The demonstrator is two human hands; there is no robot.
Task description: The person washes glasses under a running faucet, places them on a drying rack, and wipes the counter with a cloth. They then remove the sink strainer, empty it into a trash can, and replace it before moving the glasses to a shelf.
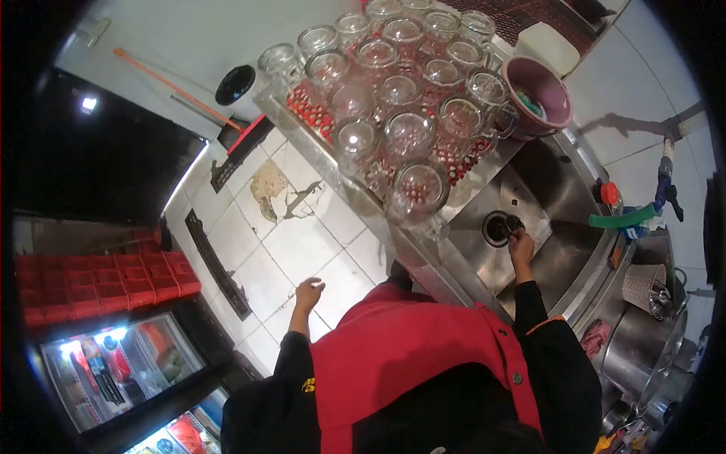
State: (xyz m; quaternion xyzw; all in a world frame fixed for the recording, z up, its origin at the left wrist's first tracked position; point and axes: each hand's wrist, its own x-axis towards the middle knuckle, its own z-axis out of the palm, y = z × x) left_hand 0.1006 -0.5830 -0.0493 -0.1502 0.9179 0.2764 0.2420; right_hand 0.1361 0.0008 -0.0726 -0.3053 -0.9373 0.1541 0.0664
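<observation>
Right hand [522,248] pinches what looks like a dark drain strainer [514,223] beside the drain hole [494,229], sink [566,185] right of centre, left hand [308,293] half-open, empty, centre-left; fingertip-only grip could drop the strainer, or a careless forearm clip the nearest glass mug [418,195].

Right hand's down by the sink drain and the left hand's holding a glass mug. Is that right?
Not quite: the left hand looks empty. The head view shows it out over the floor tiles, apart from the glass mugs. The right hand is indeed down by the sink drain.
</observation>
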